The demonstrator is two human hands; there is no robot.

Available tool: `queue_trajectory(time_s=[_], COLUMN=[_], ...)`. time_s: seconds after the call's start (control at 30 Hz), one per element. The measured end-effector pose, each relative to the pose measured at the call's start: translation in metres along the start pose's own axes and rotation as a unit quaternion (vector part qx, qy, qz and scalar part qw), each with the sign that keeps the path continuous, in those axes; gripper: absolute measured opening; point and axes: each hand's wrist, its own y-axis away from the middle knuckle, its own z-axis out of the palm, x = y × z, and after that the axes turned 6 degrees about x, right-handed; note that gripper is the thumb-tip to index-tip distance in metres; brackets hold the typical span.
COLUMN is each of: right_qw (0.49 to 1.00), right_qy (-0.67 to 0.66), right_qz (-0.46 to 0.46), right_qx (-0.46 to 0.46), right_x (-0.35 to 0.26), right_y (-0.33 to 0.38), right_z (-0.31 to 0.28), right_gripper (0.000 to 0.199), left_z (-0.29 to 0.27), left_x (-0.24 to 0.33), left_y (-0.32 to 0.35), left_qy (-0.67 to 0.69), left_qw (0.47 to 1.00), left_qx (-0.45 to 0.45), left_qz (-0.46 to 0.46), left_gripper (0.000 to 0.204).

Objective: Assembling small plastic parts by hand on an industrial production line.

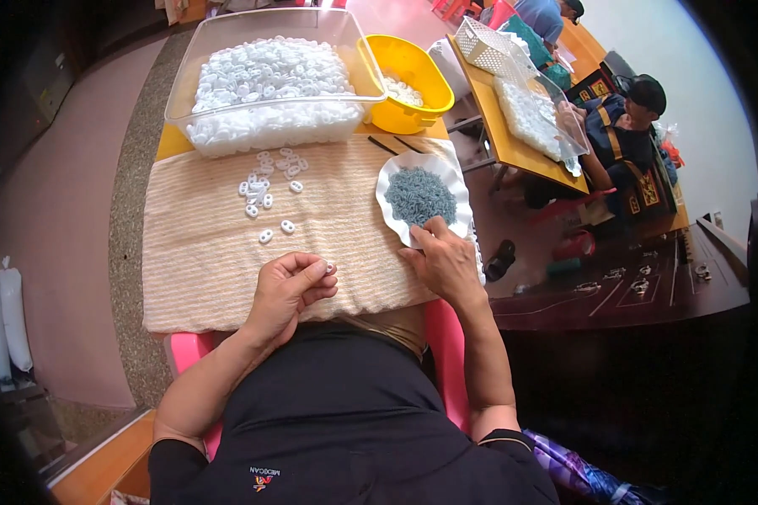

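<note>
Over the near part of the striped cloth (202,252), my left hand (285,290) pinches a small white oval piece with holes (330,268) between thumb and fingertips; the fingers cover most of it. My right hand (446,265) is at the near rim of a white wavy-edged dish (384,183), fingers bent together and tips by the heap of tiny grey-blue pieces (421,195). Whatever lies between those fingertips is hidden. Several loose white two-holed oval pieces (288,226) are scattered on the cloth beyond my left hand.
A large clear bin (181,93) heaped with white pieces stands at the back. Beside it sits a yellow tub (436,80) with more white pieces. Two dark sticks (381,145) lie near the dish. At right, a person (627,118) sits by another table (514,143).
</note>
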Motion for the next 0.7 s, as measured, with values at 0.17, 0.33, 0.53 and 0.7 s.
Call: queue_trajectory(time_s=[0.17, 0.33, 0.53, 0.7], right_qw=[0.999, 0.998, 0.999, 0.998], right_qy=[-0.029, -0.042, -0.019, -0.035], right_qz=[-0.016, -0.013, -0.01, -0.021], right_qx=[0.016, 0.034, 0.03, 0.046], right_x=[0.0034, 0.0047, 0.0062, 0.0054], right_y=[0.0021, 0.0036, 0.0048, 0.0057], right_z=[0.0011, 0.0024, 0.005, 0.0032], right_gripper=[0.03, 0.031, 0.03, 0.027], left_z=[-0.0007, 0.0, -0.0004, -0.0002], left_x=[-0.0004, -0.0003, -0.0002, 0.0], left_y=[-0.0003, -0.0005, 0.0001, 0.0004], left_qy=[-0.001, -0.002, -0.005, -0.01], left_qw=[1.0, 1.0, 1.0, 1.0], left_qx=[0.002, 0.002, -0.004, -0.006], left_qz=[0.001, 0.001, 0.003, 0.005], left_gripper=[0.015, 0.014, 0.015, 0.015])
